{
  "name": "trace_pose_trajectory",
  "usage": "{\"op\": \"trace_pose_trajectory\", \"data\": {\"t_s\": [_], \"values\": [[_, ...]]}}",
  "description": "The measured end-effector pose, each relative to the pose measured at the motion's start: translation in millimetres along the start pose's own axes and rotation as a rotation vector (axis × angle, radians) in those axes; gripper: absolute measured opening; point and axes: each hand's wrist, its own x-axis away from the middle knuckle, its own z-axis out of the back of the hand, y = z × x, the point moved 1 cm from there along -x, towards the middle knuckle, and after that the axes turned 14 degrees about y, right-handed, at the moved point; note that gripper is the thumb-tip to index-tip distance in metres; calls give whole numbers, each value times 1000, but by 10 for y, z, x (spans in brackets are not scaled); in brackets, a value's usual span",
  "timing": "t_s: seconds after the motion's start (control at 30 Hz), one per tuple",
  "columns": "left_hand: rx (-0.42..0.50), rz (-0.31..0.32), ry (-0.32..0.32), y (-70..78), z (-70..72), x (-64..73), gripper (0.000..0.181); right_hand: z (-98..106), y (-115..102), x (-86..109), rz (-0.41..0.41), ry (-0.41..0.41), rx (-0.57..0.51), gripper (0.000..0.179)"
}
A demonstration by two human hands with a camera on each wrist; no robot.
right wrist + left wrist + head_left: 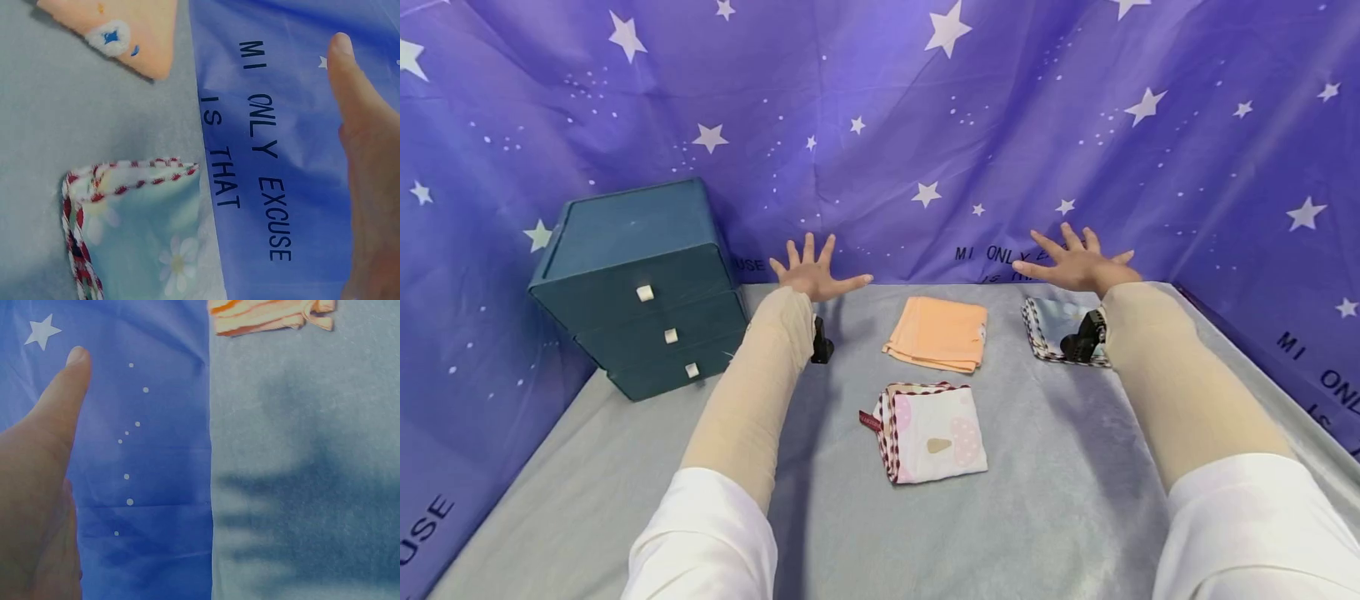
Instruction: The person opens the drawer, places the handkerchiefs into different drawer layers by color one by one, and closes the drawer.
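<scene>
With the orange cloth [943,335] taken as the dial centre, the white cloth [936,442] lay at 6 o'clock and the blue cloth [1051,320] at 3 o'clock, all three folded flat on the table [1030,517]. The drawers [632,221] stood at 9 o'clock, all shut, and the backdrop [842,75] hung along the 12 o'clock side. The left hand [812,275] was raised at 10 o'clock and the right hand [1078,265] at 2 o'clock; both were released, fingers spread, grasping nothing and touching no cloth. A black wrist unit [1082,337] partly hid the blue cloth in the head view. Each cloth appeared light, soft and limp, with little risk of breakage or slip; the likely fault was unfolding — loose layers could have parted if only the top one was lifted. The best hold appeared to be a pinch through all layers at a folded edge, or a flat palm slid beneath. On the white cloth, the corded layers fanned out at its 9 o'clock side, beside the red tag [870,421] — the tag alone seemed a poor hold. The orange cloth looked plusher, hence easy to grip.
</scene>
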Motion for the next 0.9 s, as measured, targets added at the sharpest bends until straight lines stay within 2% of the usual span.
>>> {"op": "trace_pose_trajectory", "data": {"t_s": [0.37,0.67,0.73,0.9], "values": [[51,17,-68,-40,-9,79,101,-26,63,93,-23,-22,-17,90],[78,-8,-105,-21,123,134,100,52,100,131,-14,18,-57,89],[79,-20,-106,-18,152,138,100,78,100,136,-4,32,-67,89],[69,-70,-104,-27,209,128,93,149,78,139,90,80,-115,85]]}}
